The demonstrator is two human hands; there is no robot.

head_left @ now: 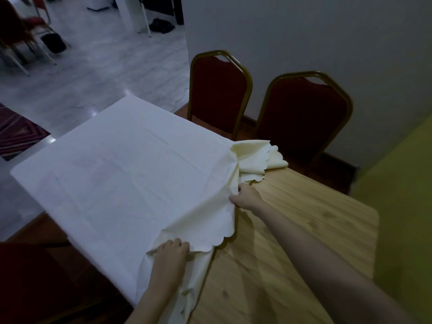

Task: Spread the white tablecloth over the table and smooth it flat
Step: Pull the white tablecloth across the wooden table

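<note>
The white tablecloth [121, 174] with a scalloped edge lies flat over the left part of a light wooden table [304, 230]. Its right edge is bunched up, with a folded heap near the table's far side. My left hand [171, 251] grips a fold of the cloth at the near edge. Farther in, my right hand [244, 197] pinches the bunched right edge. The table's right half is bare wood.
Two red chairs with gold frames [219, 94] [304, 118] stand behind the table by a grey wall. A dark red chair seat [30, 277] is at the near left. More chairs [21, 31] stand on the grey floor at the far left.
</note>
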